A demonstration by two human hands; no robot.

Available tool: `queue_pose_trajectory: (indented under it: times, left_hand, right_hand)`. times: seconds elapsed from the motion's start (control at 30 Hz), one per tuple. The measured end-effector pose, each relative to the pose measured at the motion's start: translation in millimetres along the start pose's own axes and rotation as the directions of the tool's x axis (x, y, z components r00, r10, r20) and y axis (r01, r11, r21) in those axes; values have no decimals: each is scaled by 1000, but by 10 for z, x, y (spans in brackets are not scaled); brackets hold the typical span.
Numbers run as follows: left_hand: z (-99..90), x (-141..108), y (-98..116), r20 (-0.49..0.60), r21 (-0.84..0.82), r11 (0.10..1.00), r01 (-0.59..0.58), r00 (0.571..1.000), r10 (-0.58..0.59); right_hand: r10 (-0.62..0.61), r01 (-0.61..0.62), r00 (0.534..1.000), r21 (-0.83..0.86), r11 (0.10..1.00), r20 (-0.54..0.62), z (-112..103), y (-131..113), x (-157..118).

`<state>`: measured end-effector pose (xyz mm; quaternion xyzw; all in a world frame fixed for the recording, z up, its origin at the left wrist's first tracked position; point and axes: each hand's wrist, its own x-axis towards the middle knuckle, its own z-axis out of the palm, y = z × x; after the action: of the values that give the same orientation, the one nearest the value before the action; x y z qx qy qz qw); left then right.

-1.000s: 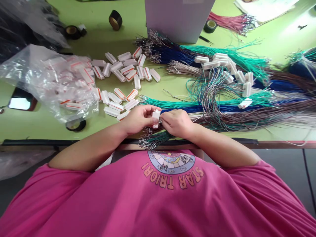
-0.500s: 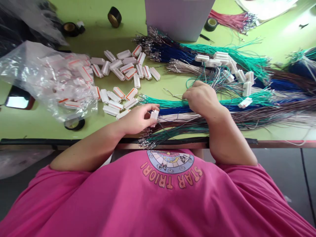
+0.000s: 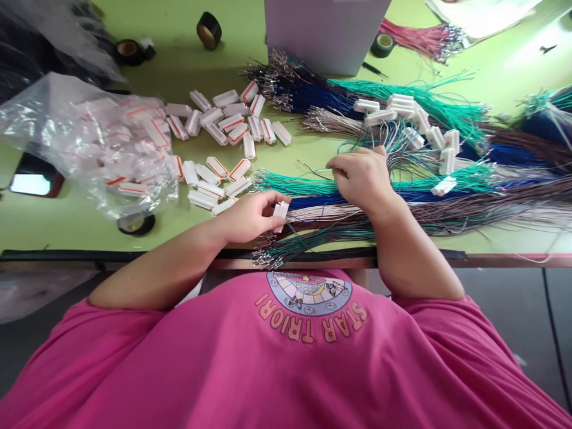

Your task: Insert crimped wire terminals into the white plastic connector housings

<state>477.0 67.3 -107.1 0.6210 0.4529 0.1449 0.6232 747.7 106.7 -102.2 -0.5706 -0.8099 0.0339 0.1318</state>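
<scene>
My left hand (image 3: 252, 215) pinches a white connector housing (image 3: 280, 215) between thumb and fingers, just above the near wire bundles. A thin wire or two runs from beside this housing over the dark green wires (image 3: 322, 229). To the right, my right hand (image 3: 365, 179) is closed over the teal wires (image 3: 295, 182), knuckles up. At its fingertips are thin dark wires (image 3: 313, 168) with bare metal ends; the fingers appear to pinch one, though the grip is partly hidden. Loose white housings with orange strips (image 3: 217, 167) lie beyond my left hand.
A clear plastic bag (image 3: 98, 149) of housings lies left, near a phone (image 3: 33, 179) and tape rolls (image 3: 136, 224). Wired housings (image 3: 402, 104) rest on wire bundles at right. A grey box (image 3: 326, 36) stands behind; red wires (image 3: 415, 37) lie beyond it.
My right hand has shifted slightly and turned, its fingertips now a little farther left and away from me. My left hand still holds the housing in nearly the same place.
</scene>
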Motion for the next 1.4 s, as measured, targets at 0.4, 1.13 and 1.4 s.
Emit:
queue_pose_trajectory:
  times: [0.4,1.13,1.4]
  left_hand:
    - [-11,3,-21,-1,-39,999,8,1000,-8]
    - [10,62,-17,-105,-347,936,-60,994,25]
    - [14,56,18,-119,-351,936,-42,993,0]
  right_hand:
    - [78,-78,997,144,987,7,-61,-153,-61]
    - [-246,218,965,240,946,93,-34,-547,-274]
    - [-251,217,949,182,959,189,-62,-583,-268]
